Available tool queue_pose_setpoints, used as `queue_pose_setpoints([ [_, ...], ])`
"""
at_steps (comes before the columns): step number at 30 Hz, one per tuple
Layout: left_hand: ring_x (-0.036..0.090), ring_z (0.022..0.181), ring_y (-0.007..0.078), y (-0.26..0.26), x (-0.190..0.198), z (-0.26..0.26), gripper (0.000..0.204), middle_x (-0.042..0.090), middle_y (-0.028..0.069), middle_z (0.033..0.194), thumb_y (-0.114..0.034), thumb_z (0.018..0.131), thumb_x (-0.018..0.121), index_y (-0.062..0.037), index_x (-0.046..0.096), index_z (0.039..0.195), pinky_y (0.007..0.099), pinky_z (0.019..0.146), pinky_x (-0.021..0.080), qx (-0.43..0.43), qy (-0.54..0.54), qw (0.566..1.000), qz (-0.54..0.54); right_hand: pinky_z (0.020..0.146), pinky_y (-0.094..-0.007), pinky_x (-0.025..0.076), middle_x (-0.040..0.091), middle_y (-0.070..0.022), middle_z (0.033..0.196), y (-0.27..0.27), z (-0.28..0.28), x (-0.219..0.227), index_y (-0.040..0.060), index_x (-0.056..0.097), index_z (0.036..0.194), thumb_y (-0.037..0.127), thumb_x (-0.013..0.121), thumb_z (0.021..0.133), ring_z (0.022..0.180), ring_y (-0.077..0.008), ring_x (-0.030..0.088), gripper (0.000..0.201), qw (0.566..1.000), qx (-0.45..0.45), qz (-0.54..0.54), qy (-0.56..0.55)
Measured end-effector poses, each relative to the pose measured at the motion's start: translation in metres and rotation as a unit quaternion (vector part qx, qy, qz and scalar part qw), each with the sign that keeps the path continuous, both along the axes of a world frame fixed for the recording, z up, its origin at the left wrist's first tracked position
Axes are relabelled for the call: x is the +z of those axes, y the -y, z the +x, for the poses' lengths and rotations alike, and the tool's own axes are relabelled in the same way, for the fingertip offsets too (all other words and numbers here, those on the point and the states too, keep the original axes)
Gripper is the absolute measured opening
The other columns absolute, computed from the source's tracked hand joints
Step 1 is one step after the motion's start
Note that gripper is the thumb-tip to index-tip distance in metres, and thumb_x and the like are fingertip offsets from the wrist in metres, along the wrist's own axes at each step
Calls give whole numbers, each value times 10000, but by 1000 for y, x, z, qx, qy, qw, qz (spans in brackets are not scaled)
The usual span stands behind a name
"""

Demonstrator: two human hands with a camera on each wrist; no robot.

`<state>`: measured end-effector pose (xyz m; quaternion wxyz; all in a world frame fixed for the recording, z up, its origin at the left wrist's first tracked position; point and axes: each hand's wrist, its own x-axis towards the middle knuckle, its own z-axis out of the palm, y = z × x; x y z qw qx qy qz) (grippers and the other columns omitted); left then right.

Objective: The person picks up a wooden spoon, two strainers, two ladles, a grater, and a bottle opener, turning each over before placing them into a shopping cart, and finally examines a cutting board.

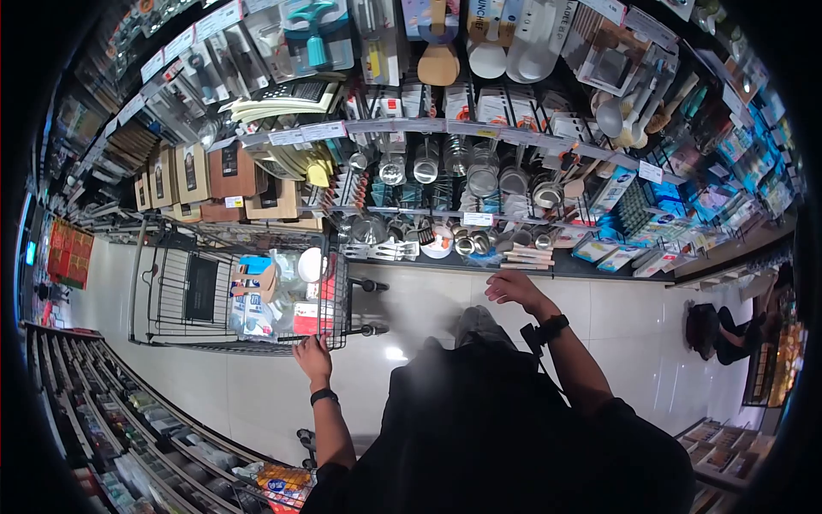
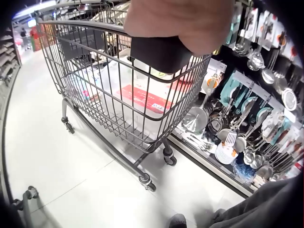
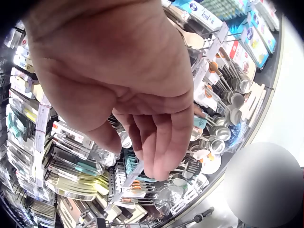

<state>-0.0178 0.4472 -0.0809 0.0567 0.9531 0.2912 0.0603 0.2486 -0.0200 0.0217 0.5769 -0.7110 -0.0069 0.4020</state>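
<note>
At the near front corner of a shopping cart (image 1: 231, 345), my left hand (image 1: 314, 360) grips the rim, its fingers looking short and bent there. In the left wrist view, the heel of that hand (image 2: 180, 21) covers part of the rim, and the fingers are hidden. Inside the cart lie a red-and-white package (image 1: 314, 317), a white round item (image 1: 312, 265) and a brown wooden-looking item (image 1: 267, 281). My right hand (image 1: 514, 289) hangs free in front of the utensil shelves, holding nothing. Its fingers (image 3: 164, 142) are loosely bent in the right wrist view.
Ahead runs a rack with hanging ladles, strainers (image 1: 482, 178) and spatulas, with cutting boards (image 1: 231, 171) at left. Another shelf (image 1: 103, 394) lines the near left. A person (image 1: 741, 330) is low at the far right. Shiny tile floor (image 1: 591, 308) lies between.
</note>
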Motion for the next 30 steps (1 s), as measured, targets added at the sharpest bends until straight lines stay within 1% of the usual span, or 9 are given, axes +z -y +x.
queue_pose_setpoints([
  [3, 517, 1178, 271, -17, -7, -2, 302, 663, 101, 1096, -339, 974, 517, -76, 625, 1076, 532, 1136, 196, 16, -19, 1000, -14, 755, -297, 544, 695, -103, 965, 3, 2, -1, 27, 623, 1089, 270, 579, 929, 862, -168, 675, 294, 1000, -9, 6, 0],
  [7, 503, 1194, 273, -52, -14, -1, 359, 646, 103, 1149, -346, 965, 531, -92, 596, 1209, 515, 1140, 174, 34, -90, 991, -91, 746, -297, 542, 700, -102, 959, 10, 9, -14, 17, 628, 1079, 268, 582, 932, 848, -164, 677, 294, 999, -41, -18, -25],
  [15, 447, 1264, 284, -78, -22, -3, 393, 605, 128, 1232, -395, 951, 537, -123, 599, 1228, 510, 1151, 146, 85, -100, 986, -101, 748, -301, 540, 701, -102, 966, 39, 31, -32, 6, 620, 1100, 264, 587, 938, 842, -169, 677, 306, 991, -105, -37, -74],
  [20, 383, 1362, 315, -89, -23, 9, 447, 538, 177, 1354, -408, 955, 518, -124, 563, 1296, 537, 1173, 100, 143, -184, 965, -119, 685, -295, 546, 699, -86, 919, 34, 95, -58, 36, 635, 1049, 265, 587, 936, 787, -167, 678, 260, 989, -142, 6, -43],
  [24, 243, 1444, 348, -66, 5, 37, 562, 355, 159, 1519, -385, 961, 495, -130, 396, 1452, 542, 1163, 171, 232, -273, 931, -62, 581, -286, 529, 658, -54, 890, 3, 167, -68, 40, 629, 1059, 260, 610, 924, 692, -147, 665, 259, 977, -199, 79, -2],
  [25, 166, 1471, 339, -64, 3, 40, 758, 220, 149, 1579, -395, 916, 573, -93, 226, 1519, 535, 1155, 208, 270, -304, 911, -66, 545, -279, 515, 638, -63, 908, -10, 185, -70, 27, 608, 1122, 247, 608, 925, 662, -137, 656, 295, 972, -224, 63, 22],
  [26, 166, 1471, 339, -61, 2, 40, 758, 220, 149, 1579, -395, 916, 573, -93, 226, 1519, 535, 1155, 208, 274, -302, 911, -63, 545, -279, 515, 638, -63, 908, -23, 202, -72, 27, 608, 1122, 247, 608, 925, 662, -137, 656, 295, 973, -221, 67, 22],
  [28, 135, 1479, 336, -39, -1, 51, 970, 165, 173, 1589, -413, 841, 668, -34, 97, 1529, 539, 1155, 211, 316, -219, 919, -86, 616, -346, 536, 651, -134, 972, -45, 242, -78, 20, 572, 1213, 296, 637, 895, 744, -239, 685, 426, 946, -285, -11, 153],
  [30, 105, 1477, 364, -26, -4, 52, 1114, 112, 242, 1580, -404, 767, 738, 38, 34, 1508, 522, 1177, 176, 322, -134, 932, -102, 625, -351, 543, 658, -130, 944, -50, 302, -161, 5, 584, 1197, 334, 669, 873, 751, -232, 682, 470, 930, -267, -96, 235],
])
